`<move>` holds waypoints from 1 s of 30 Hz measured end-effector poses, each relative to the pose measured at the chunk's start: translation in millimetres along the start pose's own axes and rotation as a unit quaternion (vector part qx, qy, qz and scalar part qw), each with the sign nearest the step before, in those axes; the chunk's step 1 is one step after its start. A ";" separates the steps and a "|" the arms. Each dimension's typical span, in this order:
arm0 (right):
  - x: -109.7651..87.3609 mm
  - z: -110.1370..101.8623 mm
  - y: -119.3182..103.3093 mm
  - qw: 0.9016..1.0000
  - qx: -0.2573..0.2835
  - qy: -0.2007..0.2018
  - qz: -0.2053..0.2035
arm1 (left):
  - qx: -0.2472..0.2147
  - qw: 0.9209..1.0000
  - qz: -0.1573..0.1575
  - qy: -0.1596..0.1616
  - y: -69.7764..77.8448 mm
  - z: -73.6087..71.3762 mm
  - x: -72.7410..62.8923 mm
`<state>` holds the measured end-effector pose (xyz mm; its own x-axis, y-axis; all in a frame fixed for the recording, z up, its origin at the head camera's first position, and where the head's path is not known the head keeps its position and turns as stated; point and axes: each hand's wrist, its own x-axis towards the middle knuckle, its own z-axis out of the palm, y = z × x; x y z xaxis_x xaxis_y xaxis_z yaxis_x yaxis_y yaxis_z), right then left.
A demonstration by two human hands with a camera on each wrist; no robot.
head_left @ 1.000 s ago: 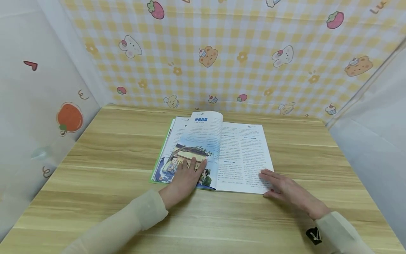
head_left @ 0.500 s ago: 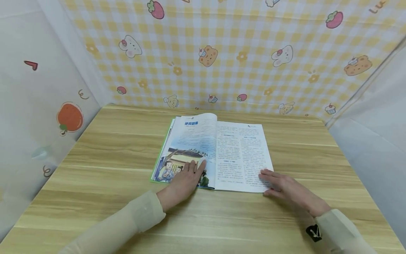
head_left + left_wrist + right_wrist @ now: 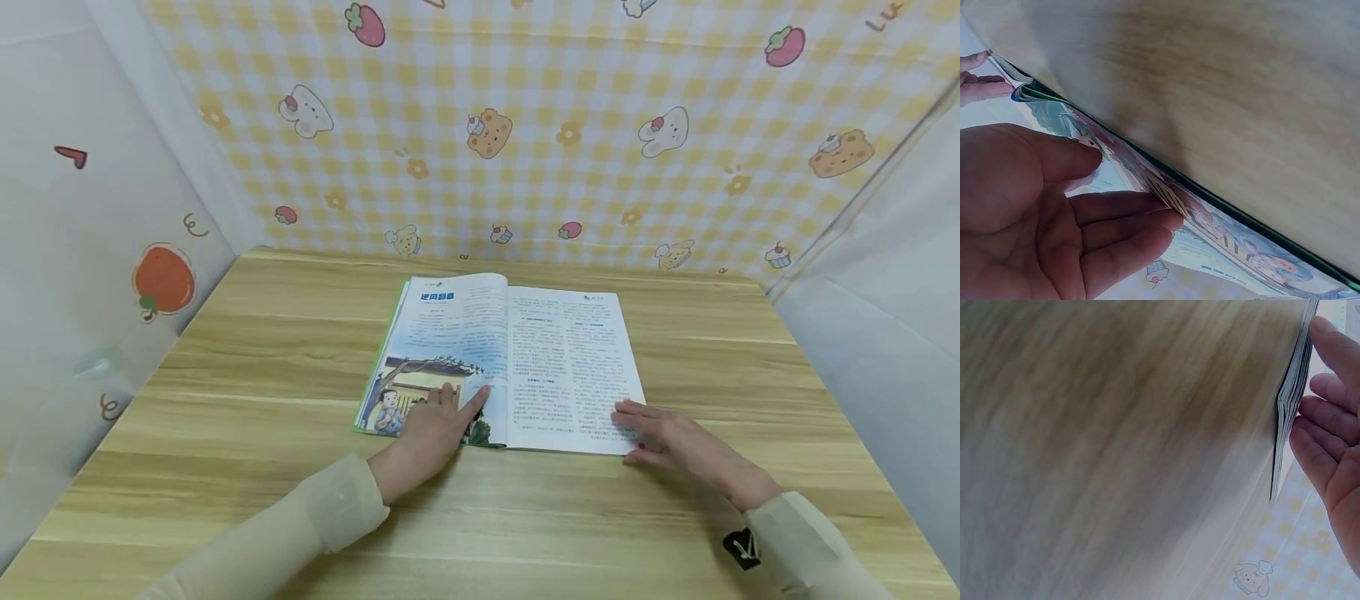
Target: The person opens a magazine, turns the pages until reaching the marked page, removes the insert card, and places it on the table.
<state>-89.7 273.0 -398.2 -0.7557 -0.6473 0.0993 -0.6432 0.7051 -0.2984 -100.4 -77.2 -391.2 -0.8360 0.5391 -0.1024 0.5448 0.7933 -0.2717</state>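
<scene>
At the far left, a white wall cloth (image 3: 67, 275) meets the wooden table (image 3: 202, 358). A pale sleeve (image 3: 255, 533) leads in to the left hand (image 3: 427, 433), which lies with loosely extended fingers over the lower part of the left page (image 3: 450, 321), gripping nothing. The magazine (image 3: 551, 408) lies spread on the table between the two hands, its lower edge towards the person. The opening looks done: a blue-titled, illustrated page is turned over to the left side, and printed text faces up on the other. What seems left is the flattening, since the left page curves up in a soft hump beside the spine. The right page (image 3: 562, 350) lies nearly flat. At its lower outer corner rests the right hand (image 3: 686, 446), fingers relaxed and fairly straight, thumb near the bottom edge, holding no leaf that I can see.
</scene>
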 end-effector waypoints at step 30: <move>1.9 -1.2 5.0 0.996 -0.011 0.053 -0.064 | -0.145 0.989 0.033 0.013 4.3 5.3 4.8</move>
<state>-94.5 275.6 -398.4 -0.6751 -0.6994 0.2345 -0.7370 0.6255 -0.2562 -102.4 -72.7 -398.0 -0.7982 0.5964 -0.0847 0.5970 0.8020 0.0214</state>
